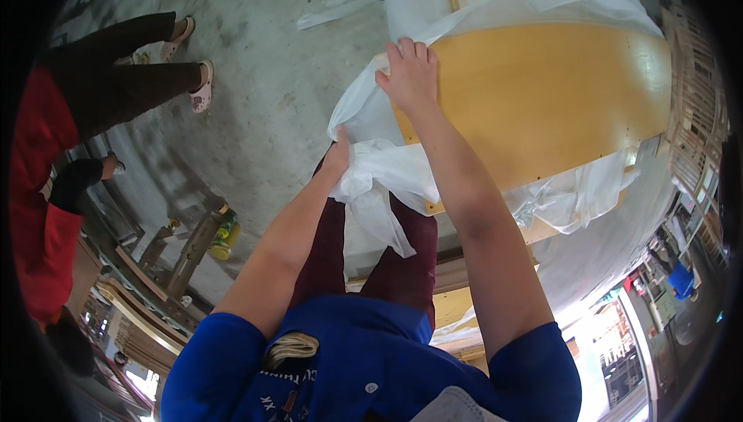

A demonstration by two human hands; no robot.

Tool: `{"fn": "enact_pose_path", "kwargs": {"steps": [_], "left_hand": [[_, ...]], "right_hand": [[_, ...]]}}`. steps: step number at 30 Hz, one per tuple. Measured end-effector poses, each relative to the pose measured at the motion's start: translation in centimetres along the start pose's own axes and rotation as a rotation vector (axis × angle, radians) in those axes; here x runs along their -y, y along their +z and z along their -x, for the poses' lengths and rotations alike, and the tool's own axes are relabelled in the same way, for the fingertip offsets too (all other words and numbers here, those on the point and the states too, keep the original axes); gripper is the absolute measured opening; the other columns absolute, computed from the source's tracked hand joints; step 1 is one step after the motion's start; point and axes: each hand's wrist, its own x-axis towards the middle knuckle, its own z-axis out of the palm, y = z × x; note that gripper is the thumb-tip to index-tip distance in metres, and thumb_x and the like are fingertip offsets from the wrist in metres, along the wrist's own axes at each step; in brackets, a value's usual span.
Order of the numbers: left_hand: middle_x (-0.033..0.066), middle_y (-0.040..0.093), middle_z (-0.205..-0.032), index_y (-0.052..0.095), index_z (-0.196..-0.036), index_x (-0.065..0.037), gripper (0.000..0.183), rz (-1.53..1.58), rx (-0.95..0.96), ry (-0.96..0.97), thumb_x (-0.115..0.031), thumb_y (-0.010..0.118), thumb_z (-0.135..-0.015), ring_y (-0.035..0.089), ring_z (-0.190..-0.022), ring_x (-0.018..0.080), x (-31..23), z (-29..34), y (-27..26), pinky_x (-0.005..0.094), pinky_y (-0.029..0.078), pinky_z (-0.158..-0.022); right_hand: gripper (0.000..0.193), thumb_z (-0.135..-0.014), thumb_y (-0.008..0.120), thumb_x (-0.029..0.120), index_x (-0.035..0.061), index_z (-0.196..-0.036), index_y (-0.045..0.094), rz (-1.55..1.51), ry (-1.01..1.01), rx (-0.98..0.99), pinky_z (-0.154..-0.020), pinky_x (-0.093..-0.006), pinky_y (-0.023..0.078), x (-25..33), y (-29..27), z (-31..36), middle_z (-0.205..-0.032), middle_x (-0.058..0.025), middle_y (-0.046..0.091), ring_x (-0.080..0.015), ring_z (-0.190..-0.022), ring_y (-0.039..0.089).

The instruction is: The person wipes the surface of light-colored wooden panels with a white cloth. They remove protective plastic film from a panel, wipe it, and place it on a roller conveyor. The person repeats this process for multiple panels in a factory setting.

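White plastic sheet (387,170), thin, crumpled, draped over wooden panel (542,97)

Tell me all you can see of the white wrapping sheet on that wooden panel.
The white wrapping sheet is thin, soft and translucent, like foam or plastic film. It is partly peeled off the tan wooden panel, bunched and crumpled at the panel's near-left corner. The left hand grips the bunched part; the right hand presses its edge on the panel. More lies draped beyond.

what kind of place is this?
Likely a woodworking or furniture workshop: bare concrete floor, a large wooden panel half wrapped in white protective sheeting, and stacked wooden frame parts along the edge.
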Motion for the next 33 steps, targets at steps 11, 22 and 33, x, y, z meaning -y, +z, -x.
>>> {"fn": "enact_pose_path", "kwargs": {"steps": [11, 22, 33], "left_hand": [[0.0281, 0.059, -0.11, 0.058, -0.11, 0.007, 0.078, -0.445, 0.093, 0.189, -0.06, 0.023, -0.091, 0.056, -0.107, 0.0378, -6.8, 4.0, -0.1, 0.044, 0.041, -0.094], [0.0323, 0.051, -0.119, 0.053, -0.117, 0.008, 0.085, -0.119, 0.11, 0.113, -0.065, 0.022, -0.088, 0.048, -0.117, 0.0403, -3.0, 1.6, 0.3, 0.0451, 0.035, -0.099], [0.0316, 0.051, -0.121, 0.05, -0.121, 0.01, 0.083, -0.104, 0.229, 0.145, -0.063, 0.027, -0.087, 0.047, -0.118, 0.0403, -2.1, 0.6, 0.8, 0.0441, 0.035, -0.1]], "right_hand": [[0.049, -0.073, 0.069, 0.035, 0.0211, -0.117, 0.055, -0.093, 0.291, 0.002, -0.092, -0.0426, 0.032, -2.3, 0.6, 2.9, -0.111, -0.0079, 0.052, -0.0255, -0.107, 0.046], [0.041, -0.079, 0.064, 0.022, 0.0049, -0.114, 0.054, -0.467, 0.338, -0.187, -0.09, -0.0467, 0.033, -0.8, 1.4, 0.7, -0.108, -0.0114, 0.052, -0.0282, -0.101, 0.047], [0.034, -0.08, 0.062, 0.032, 0.0145, -0.109, 0.061, 0.135, -0.161, 0.055, -0.088, -0.0438, 0.034, -3.5, 2.0, -2.1, -0.108, -0.0048, 0.055, -0.0267, -0.101, 0.049]]}}
